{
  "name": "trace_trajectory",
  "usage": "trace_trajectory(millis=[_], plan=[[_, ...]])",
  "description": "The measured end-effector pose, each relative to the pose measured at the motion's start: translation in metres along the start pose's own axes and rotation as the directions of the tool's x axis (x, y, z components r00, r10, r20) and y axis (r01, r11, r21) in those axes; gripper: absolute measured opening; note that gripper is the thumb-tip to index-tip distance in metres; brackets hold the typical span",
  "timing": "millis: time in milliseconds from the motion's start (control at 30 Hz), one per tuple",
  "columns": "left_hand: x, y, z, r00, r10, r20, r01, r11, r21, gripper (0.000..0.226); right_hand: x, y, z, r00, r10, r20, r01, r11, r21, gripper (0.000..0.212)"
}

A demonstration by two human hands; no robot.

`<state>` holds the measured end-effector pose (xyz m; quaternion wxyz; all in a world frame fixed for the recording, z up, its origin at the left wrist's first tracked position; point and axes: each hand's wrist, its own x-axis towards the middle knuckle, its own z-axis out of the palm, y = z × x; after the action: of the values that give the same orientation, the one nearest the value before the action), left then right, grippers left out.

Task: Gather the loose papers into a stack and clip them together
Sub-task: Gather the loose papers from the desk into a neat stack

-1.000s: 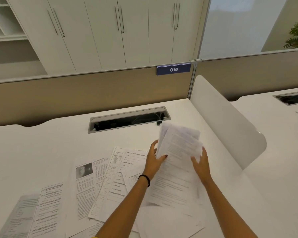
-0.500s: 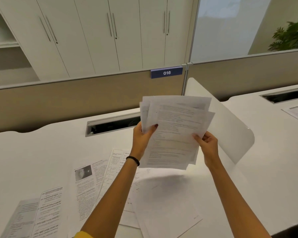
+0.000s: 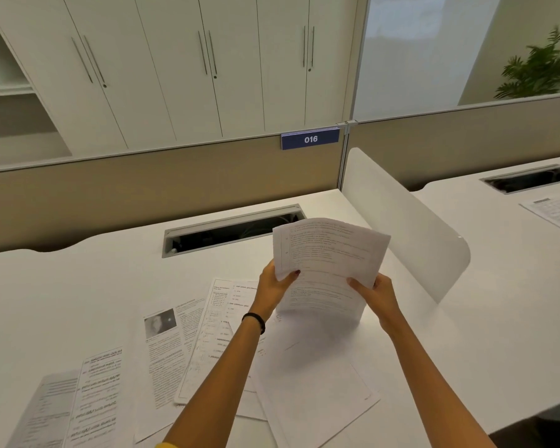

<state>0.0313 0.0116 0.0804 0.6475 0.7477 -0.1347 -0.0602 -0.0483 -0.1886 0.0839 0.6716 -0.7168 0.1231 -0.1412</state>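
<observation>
A stack of printed papers [image 3: 327, 257] stands nearly upright, its bottom edge resting on a blank sheet [image 3: 314, 386] on the white desk [image 3: 78, 292]. My left hand [image 3: 274, 287] pinches the stack's left edge and my right hand [image 3: 374, 294] grips its right edge. Several loose printed sheets lie flat to the left: one with a photo [image 3: 165, 354], a form sheet [image 3: 214, 331] and two grey sheets [image 3: 72, 405] at the near left. No clip is visible.
A cable slot [image 3: 230, 229] is cut into the desk behind the stack. A white rounded divider [image 3: 411, 227] stands to the right. Beyond it, the neighbouring desk holds another printed sheet [image 3: 553, 210]. A beige partition with a "016" sign [image 3: 310, 139] runs along the back.
The stack, lifted off the desk in both hands, has come back down; its bottom edge now rests on the blank sheet and its edges look more even.
</observation>
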Motion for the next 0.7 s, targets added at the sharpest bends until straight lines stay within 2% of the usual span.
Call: trace_trajectory(millis=[133, 200, 300, 400, 467, 567, 700], plan=[[-0.013, -0.023, -0.001, 0.991, -0.124, 0.051, 0.119, 0.988, 0.099, 0.031, -0.002, 0.010, 0.002, 1.000, -0.001, -0.024, -0.001, 0.996, -0.092, 0.013], [-0.018, -0.027, -0.003, 0.988, -0.142, 0.056, 0.136, 0.985, 0.105, 0.029, -0.001, 0.009, 0.003, 0.999, -0.025, -0.045, 0.019, 0.992, -0.126, 0.010], [-0.023, -0.021, -0.004, 0.990, -0.130, 0.046, 0.126, 0.990, 0.069, 0.025, 0.002, 0.005, 0.005, 0.996, -0.061, -0.062, 0.050, 0.985, -0.164, 0.004], [-0.025, -0.012, -0.007, 0.996, -0.078, 0.037, 0.077, 0.997, 0.027, 0.018, 0.002, -0.001, 0.007, 0.990, -0.109, -0.090, 0.093, 0.982, -0.164, 0.017], [-0.025, -0.009, -0.011, 0.996, -0.072, 0.048, 0.073, 0.997, -0.003, 0.018, 0.001, -0.004, 0.008, 0.983, -0.135, -0.123, 0.117, 0.983, -0.144, 0.013], [-0.029, -0.014, -0.019, 0.990, -0.121, 0.079, 0.124, 0.992, -0.036, 0.024, -0.001, -0.003, 0.008, 0.976, -0.140, -0.167, 0.119, 0.984, -0.130, 0.010], [-0.043, -0.032, -0.035, 0.953, -0.253, 0.169, 0.258, 0.966, -0.008, 0.028, -0.004, 0.013, 0.011, 0.987, -0.093, -0.134, 0.068, 0.981, -0.180, 0.014]])
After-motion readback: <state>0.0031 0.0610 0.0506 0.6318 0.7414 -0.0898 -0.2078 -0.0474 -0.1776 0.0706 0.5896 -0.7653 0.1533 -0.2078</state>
